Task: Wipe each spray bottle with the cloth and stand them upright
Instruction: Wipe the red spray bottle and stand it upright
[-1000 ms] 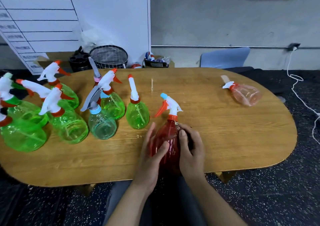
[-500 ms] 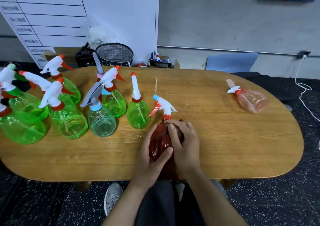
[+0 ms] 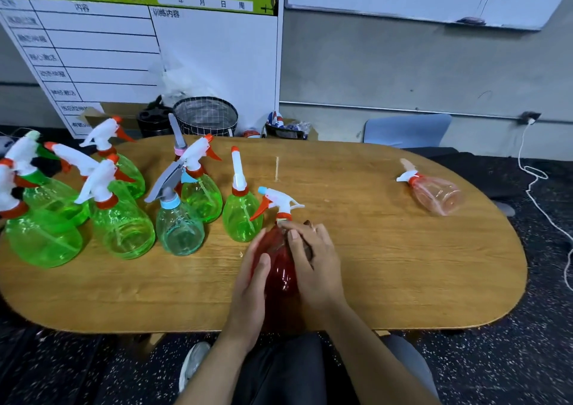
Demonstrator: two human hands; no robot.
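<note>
the left hand [image 3: 252, 283] holds the left side of the red spray bottle [image 3: 277, 268], its fingers and thumb curled round the bottle's belly. the right hand [image 3: 311, 256] is on the right side of the same bottle, near the top, with its fingers curved over the shoulder just under the neck. a bit of something dark shows under the right fingers, but it is too hidden to say if it is the cloth. so the bottle sits right between the two hands, standing up near the front edge of the wooden table [image 3: 387, 265]. its white spray top [image 3: 280, 200] with a blue tip and an orange trigger pokes up above the fingers.

just to the left of the red bottle stands a green bottle [image 3: 242, 215] with a tall white top, almost touching it. next comes a pale blue-green bottle [image 3: 179, 231] with a grey trigger. more green bottles [image 3: 121, 231] stand in a crowd at the left end of the table.

far off to the right, well apart from the hands, a pink bottle [image 3: 437, 195] lies on its side.

behind the table are a mesh basket [image 3: 206, 115], a white board [image 3: 124, 48] and a blue chair [image 3: 406, 130].
</note>
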